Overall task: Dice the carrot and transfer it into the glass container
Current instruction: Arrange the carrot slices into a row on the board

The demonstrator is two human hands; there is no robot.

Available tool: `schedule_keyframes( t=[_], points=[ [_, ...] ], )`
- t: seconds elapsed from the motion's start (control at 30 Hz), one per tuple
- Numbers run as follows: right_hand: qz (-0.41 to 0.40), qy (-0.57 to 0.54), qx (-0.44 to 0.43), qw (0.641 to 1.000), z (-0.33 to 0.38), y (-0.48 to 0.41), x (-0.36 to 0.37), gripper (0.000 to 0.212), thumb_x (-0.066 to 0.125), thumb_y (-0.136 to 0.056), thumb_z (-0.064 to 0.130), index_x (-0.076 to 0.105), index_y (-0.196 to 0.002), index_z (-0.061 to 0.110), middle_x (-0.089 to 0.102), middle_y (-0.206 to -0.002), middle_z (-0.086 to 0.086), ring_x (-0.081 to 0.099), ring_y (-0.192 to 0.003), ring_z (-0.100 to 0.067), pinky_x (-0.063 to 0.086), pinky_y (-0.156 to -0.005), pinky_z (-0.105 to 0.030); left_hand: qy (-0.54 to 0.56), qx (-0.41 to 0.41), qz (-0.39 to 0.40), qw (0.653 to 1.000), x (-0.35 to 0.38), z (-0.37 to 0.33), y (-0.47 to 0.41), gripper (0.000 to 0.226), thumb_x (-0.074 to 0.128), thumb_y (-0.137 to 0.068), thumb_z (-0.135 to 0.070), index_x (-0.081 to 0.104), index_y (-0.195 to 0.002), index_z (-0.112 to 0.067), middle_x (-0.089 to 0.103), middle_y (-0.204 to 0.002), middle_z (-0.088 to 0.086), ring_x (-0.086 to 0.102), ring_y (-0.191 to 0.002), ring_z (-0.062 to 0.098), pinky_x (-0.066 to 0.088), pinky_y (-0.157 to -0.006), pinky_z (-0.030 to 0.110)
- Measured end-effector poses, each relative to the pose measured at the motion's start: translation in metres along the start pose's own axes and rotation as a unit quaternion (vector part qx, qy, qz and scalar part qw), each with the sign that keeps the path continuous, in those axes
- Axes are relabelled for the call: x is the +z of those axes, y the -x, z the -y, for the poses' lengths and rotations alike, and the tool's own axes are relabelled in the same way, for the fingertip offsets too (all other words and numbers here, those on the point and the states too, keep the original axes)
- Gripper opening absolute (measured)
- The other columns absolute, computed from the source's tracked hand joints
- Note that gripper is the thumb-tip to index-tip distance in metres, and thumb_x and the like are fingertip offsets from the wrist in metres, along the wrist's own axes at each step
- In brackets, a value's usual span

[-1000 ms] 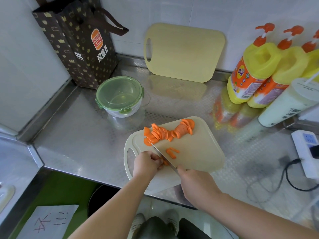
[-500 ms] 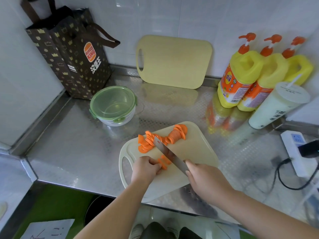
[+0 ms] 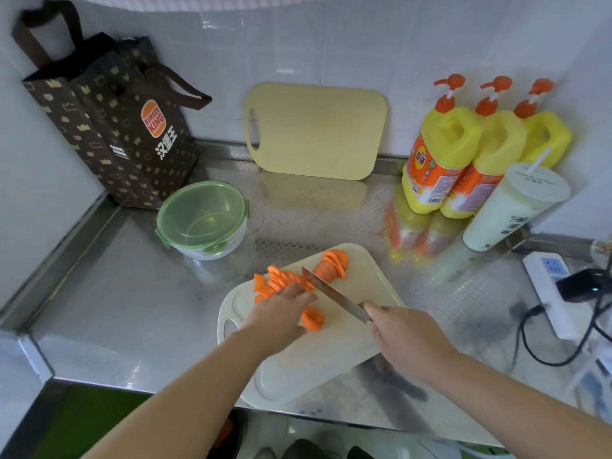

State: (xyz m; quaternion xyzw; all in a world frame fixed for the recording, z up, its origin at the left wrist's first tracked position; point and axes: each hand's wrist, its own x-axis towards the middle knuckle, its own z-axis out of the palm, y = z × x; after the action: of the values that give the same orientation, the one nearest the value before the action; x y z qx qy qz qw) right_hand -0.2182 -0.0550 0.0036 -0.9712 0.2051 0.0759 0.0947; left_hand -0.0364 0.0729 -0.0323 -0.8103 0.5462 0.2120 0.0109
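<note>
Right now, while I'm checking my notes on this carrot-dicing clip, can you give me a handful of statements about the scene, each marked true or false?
1. The right hand holds the knife. True.
2. The glass container stands open with its lid off. False: the green lid is on it.
3. Carrot slices lie on the white cutting board. True.
4. The left hand rests on the glass container. False: it is over the white cutting board, its fingers on the carrot slices, well apart from the container.
5. The yellow cutting board lies flat. False: it stands on edge, leaning back.
</note>
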Motion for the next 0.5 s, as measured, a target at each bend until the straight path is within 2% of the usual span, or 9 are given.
schedule_keyframes(
  t=[0.07, 0.1, 0.17, 0.2, 0.27, 0.37, 0.43, 0.5],
  points=[
    [-0.018, 0.029, 0.010, 0.999, -0.004, 0.001, 0.002, 0.023, 0.041, -0.096, 0.019, 0.043, -0.117, 0.027, 0.057, -0.081, 0.007, 0.050, -0.061, -0.018, 0.034, -0.050, -0.028, -0.075, 0.040, 0.037, 0.996, -0.003, -0.004, -0.009, 0.057, 0.057, -0.092, -0.028, 0.031, -0.143, -0.024, 0.029, -0.144, 0.001, 0.041, -0.128, 0.025, 0.043, -0.098, 0.038],
    [-0.039, 0.045, 0.005, 0.998, -0.006, 0.002, 0.004, 0.030, 0.052, -0.090, 0.018, 0.047, -0.118, 0.028, 0.059, -0.079, 0.007, 0.049, -0.057, -0.019, 0.031, -0.047, -0.027, -0.097, 0.049, 0.052, 0.993, -0.004, -0.006, -0.013, 0.054, 0.056, -0.093, -0.027, 0.032, -0.142, -0.021, 0.029, -0.143, 0.003, 0.042, -0.126, 0.027, 0.043, -0.096, 0.039],
    [-0.065, 0.095, -0.020, 0.993, -0.011, 0.002, 0.009, 0.050, 0.079, -0.059, 0.013, 0.061, -0.104, 0.024, 0.055, -0.062, 0.007, 0.030, -0.039, -0.017, 0.018, -0.040, -0.022, -0.116, 0.058, 0.069, 0.989, -0.004, -0.008, -0.019, 0.049, 0.051, -0.095, -0.024, 0.034, -0.141, -0.019, 0.032, -0.141, 0.006, 0.047, -0.121, 0.028, 0.044, -0.094, 0.039],
    [-0.076, 0.120, -0.031, 0.989, -0.013, 0.002, 0.009, 0.056, 0.081, -0.044, 0.008, 0.066, -0.095, 0.022, 0.052, -0.057, 0.007, 0.020, -0.037, -0.016, 0.015, -0.039, -0.021, -0.108, 0.059, 0.072, 0.990, -0.004, -0.009, -0.021, 0.048, 0.051, -0.095, -0.023, 0.036, -0.141, -0.019, 0.033, -0.140, 0.006, 0.049, -0.121, 0.028, 0.044, -0.095, 0.038],
    [-0.113, 0.133, -0.042, 0.984, -0.019, 0.003, 0.012, 0.058, 0.072, -0.037, 0.000, 0.067, -0.090, 0.023, 0.051, -0.058, 0.006, 0.013, -0.039, -0.017, 0.017, -0.042, -0.021, -0.064, 0.048, 0.068, 0.994, -0.003, -0.010, -0.024, 0.044, 0.052, -0.095, -0.024, 0.041, -0.137, -0.017, 0.040, -0.137, 0.006, 0.050, -0.121, 0.026, 0.043, -0.097, 0.037],
    [-0.176, 0.127, -0.047, 0.975, -0.027, 0.007, 0.013, 0.059, 0.045, -0.049, -0.003, 0.068, -0.096, 0.026, 0.053, -0.070, 0.004, 0.014, -0.046, -0.014, 0.024, -0.048, -0.023, -0.014, 0.038, 0.043, 0.998, 0.004, -0.011, -0.024, 0.041, 0.055, -0.093, -0.028, 0.045, -0.130, -0.016, 0.045, -0.133, 0.004, 0.049, -0.120, 0.022, 0.041, -0.096, 0.031],
    [-0.201, 0.126, -0.043, 0.971, -0.031, 0.010, 0.015, 0.064, 0.043, -0.050, -0.005, 0.069, -0.098, 0.027, 0.054, -0.074, 0.003, 0.014, -0.049, -0.012, 0.028, -0.050, -0.024, 0.009, 0.022, 0.028, 0.999, 0.012, -0.015, -0.023, 0.042, 0.058, -0.091, -0.031, 0.044, -0.129, -0.017, 0.046, -0.132, 0.003, 0.050, -0.117, 0.023, 0.041, -0.092, 0.031],
    [-0.210, 0.121, -0.037, 0.969, -0.035, 0.013, 0.016, 0.064, 0.052, -0.048, -0.007, 0.071, -0.098, 0.028, 0.054, -0.073, 0.003, 0.015, -0.049, -0.011, 0.028, -0.051, -0.023, 0.024, -0.010, 0.022, 0.999, 0.020, -0.022, -0.025, 0.046, 0.058, -0.090, -0.034, 0.045, -0.131, -0.020, 0.045, -0.131, 0.001, 0.052, -0.113, 0.025, 0.043, -0.087, 0.034]
  ],
)
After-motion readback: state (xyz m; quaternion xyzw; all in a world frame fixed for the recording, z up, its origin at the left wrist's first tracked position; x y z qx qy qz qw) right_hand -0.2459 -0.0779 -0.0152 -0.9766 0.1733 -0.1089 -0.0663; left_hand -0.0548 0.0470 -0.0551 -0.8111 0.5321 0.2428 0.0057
